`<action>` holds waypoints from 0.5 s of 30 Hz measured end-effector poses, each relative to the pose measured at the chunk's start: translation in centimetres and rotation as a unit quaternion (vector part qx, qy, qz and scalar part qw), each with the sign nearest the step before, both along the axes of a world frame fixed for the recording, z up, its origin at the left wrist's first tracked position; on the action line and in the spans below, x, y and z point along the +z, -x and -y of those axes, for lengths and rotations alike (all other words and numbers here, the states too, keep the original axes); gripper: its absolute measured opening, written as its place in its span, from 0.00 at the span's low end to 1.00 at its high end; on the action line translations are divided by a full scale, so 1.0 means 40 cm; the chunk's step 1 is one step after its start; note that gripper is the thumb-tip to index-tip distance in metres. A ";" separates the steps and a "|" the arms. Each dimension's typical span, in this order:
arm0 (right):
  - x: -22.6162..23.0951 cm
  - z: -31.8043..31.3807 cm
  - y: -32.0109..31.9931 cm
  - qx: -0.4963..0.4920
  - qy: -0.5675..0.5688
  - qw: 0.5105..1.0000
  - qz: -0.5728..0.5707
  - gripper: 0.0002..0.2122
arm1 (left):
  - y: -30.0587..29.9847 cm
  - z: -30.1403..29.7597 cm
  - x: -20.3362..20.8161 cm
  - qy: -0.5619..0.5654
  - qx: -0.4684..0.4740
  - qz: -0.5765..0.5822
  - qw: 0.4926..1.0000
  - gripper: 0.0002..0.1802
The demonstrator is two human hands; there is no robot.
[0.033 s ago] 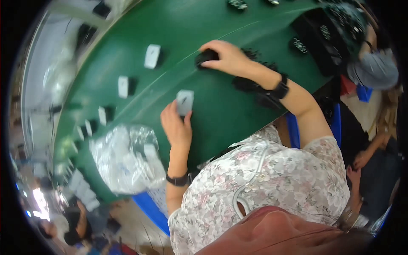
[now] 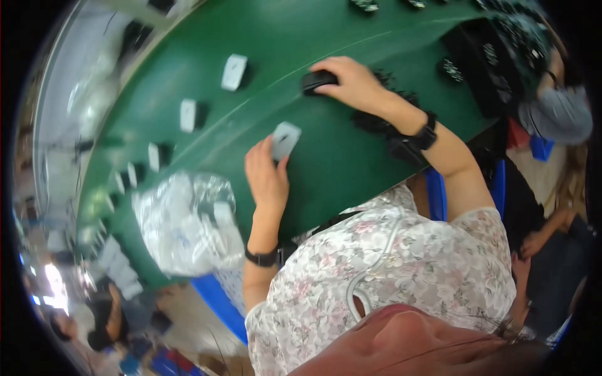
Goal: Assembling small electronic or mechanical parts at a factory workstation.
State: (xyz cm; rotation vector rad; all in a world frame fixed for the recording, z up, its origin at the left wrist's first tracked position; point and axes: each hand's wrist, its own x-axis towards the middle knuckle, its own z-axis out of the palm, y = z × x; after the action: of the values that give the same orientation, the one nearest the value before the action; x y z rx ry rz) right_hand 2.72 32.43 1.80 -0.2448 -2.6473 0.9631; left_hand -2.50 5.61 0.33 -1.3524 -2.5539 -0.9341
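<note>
The left hand pinches a white oblong box with the thumb at its near edge and the fingers along its left side, a hold that leaves the top face with its small dark mark uncovered; whether the box rests on the green table or is slightly raised, I cannot tell. The right hand, farther out and to the right, is closed around the right end of a black block-shaped piece, thumb on the near side and fingers over the far side, which probably steadies it from both flanks. The two held things are apart, with bare tabletop between them. A loose dark heap lies beneath and beside the right forearm, seemingly kept on that side for a short reach. Left of the hands, separate white boxes are strung out toward the table's far-left part; the gaps between them likely keep each one easy to take singly. A clear plastic bag with white contents sits just left of the left forearm, within that arm's reach, while a black bin stands well off at the upper right.
</note>
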 end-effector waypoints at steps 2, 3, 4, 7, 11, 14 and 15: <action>-0.009 0.008 -0.027 0.008 -0.079 0.996 -0.026 0.16 | 0.002 -0.011 -0.005 -0.029 -0.035 0.013 0.999 0.28; 0.001 0.016 -0.035 0.008 -0.089 0.995 -0.040 0.16 | 0.005 -0.019 -0.011 -0.041 -0.051 0.018 0.998 0.27; 0.005 0.037 -0.037 0.027 -0.082 0.995 -0.044 0.16 | 0.005 -0.016 -0.013 -0.035 -0.031 0.016 0.999 0.27; 0.016 0.106 -0.040 0.085 -0.011 0.994 -0.061 0.17 | 0.007 0.001 -0.018 -0.081 -0.022 0.096 0.992 0.28; 0.028 0.166 -0.042 0.177 0.000 0.983 -0.048 0.18 | -0.004 0.015 0.006 -0.139 -0.010 0.171 0.975 0.29; 0.017 0.183 -0.026 0.218 -0.025 0.975 -0.030 0.18 | -0.008 0.023 -0.008 -0.132 -0.029 0.153 0.979 0.28; 0.013 0.187 -0.023 0.229 -0.028 0.973 -0.033 0.18 | -0.009 0.027 -0.016 -0.127 -0.042 0.138 0.981 0.28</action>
State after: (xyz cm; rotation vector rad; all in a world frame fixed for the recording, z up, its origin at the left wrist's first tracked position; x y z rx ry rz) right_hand 3.63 24.96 2.33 0.4223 -2.7166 1.0008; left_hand -2.15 4.55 -0.29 -1.3449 -2.4650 -1.5019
